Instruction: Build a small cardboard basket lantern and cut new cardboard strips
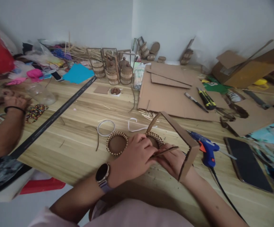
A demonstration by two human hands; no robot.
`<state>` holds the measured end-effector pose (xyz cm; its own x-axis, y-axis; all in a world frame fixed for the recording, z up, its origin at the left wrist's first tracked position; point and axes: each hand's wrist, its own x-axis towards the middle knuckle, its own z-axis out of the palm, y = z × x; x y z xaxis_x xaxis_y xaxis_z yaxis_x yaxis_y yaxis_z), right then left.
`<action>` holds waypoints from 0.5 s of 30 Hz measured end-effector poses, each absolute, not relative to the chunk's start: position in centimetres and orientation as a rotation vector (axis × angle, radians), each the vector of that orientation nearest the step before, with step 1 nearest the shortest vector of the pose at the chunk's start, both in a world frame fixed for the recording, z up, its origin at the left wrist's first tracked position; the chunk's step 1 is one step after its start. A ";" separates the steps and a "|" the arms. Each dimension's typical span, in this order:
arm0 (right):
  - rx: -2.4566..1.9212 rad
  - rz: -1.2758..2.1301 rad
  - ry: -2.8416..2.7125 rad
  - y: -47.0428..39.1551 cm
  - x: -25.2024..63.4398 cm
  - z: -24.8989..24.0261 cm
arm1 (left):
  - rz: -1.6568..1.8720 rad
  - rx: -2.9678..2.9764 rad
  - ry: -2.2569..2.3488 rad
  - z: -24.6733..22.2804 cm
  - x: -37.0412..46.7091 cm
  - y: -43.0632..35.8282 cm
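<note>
My left hand (135,154), wearing a watch, has its fingers closed at the near end of a bent cardboard frame (175,124). My right hand (171,157) reaches under and through this frame, fingers closed round its lower strip. A small round basket (154,138) with a beaded-looking stick rim is within the frame, partly covered by my hands; whether it is joined to the frame I cannot tell. Just left of my left hand lies a second round basket (116,143) with a cardboard bottom. A blue glue gun (206,148) rests right of the frame.
A roll of white tape (106,127) and a curled white strip (133,126) lie beyond the baskets. Cardboard sheets (167,97) carry a yellow cutter (206,99). A phone (247,164) is at right. Finished lidded baskets (119,72) stand behind. Another person's hand (15,101) is at left.
</note>
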<state>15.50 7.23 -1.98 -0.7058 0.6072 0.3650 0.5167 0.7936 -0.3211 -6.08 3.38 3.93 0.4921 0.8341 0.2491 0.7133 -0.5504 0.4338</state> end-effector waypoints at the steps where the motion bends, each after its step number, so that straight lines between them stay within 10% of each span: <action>1: -0.839 0.263 -2.518 7.2 15.5 -1.9 | 0.715 2.395 1.268 4.6 -6.1 3.3; 15: -1.157 0.475 -2.073 5.1 16.3 3.2 | 1.041 1.884 0.856 7.4 -4.7 4.7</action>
